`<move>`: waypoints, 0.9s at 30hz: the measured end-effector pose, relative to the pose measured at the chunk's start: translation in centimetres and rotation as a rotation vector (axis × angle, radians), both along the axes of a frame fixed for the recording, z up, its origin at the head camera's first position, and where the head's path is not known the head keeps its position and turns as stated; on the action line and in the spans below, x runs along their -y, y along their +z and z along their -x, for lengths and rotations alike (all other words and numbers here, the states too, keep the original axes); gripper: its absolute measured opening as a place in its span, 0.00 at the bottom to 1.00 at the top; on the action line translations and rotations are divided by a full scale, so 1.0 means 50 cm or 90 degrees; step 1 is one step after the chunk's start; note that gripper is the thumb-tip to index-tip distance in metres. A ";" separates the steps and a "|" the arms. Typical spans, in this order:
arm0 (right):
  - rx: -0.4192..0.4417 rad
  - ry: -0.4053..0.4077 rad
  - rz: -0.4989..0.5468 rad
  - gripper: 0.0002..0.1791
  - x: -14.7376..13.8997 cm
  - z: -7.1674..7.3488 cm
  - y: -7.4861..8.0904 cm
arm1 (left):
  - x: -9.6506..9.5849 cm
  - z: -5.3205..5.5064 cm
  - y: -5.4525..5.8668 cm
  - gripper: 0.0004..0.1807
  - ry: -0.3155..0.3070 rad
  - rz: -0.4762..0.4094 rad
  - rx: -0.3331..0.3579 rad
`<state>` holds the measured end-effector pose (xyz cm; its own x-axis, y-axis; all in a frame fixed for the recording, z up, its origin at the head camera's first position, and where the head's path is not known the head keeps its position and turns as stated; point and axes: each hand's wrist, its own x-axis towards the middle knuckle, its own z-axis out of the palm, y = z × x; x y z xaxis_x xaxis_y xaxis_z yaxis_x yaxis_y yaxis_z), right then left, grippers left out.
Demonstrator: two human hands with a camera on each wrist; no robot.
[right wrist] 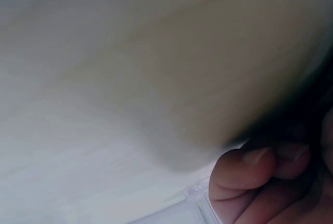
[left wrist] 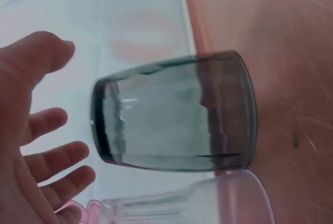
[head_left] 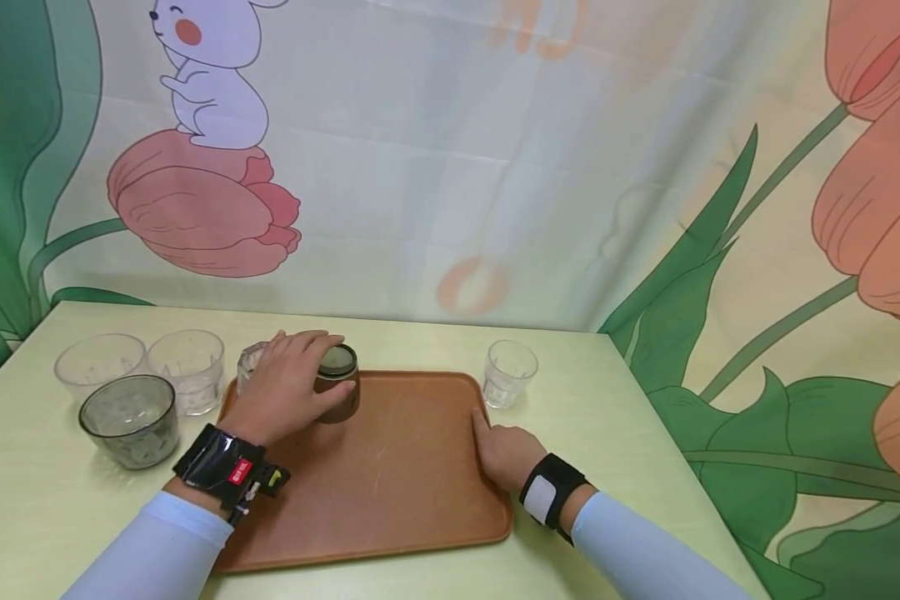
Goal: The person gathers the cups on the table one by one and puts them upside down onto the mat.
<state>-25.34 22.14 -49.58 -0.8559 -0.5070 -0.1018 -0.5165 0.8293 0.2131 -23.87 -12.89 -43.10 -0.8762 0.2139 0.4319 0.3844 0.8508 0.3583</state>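
My left hand [head_left: 281,392] is over the tray's back left part, beside a smoky grey glass [head_left: 337,392] that stands upside down. In the left wrist view its fingers are spread, with a gap between them and the dark glass [left wrist: 161,115]. Next to that glass a clear glass [head_left: 249,360] also stands mouth down, partly hidden by the hand. My right hand [head_left: 512,457] grips the right edge of the brown tray [head_left: 390,475], thumb at the rim. Curled fingers [right wrist: 242,169] show in the right wrist view.
Left of the tray stand a smoky grey bowl [head_left: 131,425], a clear bowl [head_left: 99,362] and a clear glass [head_left: 187,367]. Another clear glass [head_left: 508,371] is near the tray's back right corner. A printed cloth [head_left: 420,167] hangs behind the pale table [head_left: 592,400].
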 end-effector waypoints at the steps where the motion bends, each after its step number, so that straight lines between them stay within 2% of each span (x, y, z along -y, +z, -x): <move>1: 0.002 -0.002 0.001 0.30 0.000 0.000 -0.001 | -0.001 -0.002 0.002 0.36 -0.006 -0.008 -0.005; 17: 0.008 -0.015 0.014 0.29 0.007 0.000 -0.003 | -0.023 -0.062 0.061 0.31 -0.098 -0.118 -0.068; 23: 0.007 -0.019 0.018 0.29 0.003 0.000 -0.003 | -0.034 -0.087 0.084 0.31 -0.133 -0.128 -0.076; 27: 0.014 -0.025 0.020 0.29 0.003 0.000 -0.001 | -0.038 -0.097 0.098 0.31 -0.137 -0.127 -0.078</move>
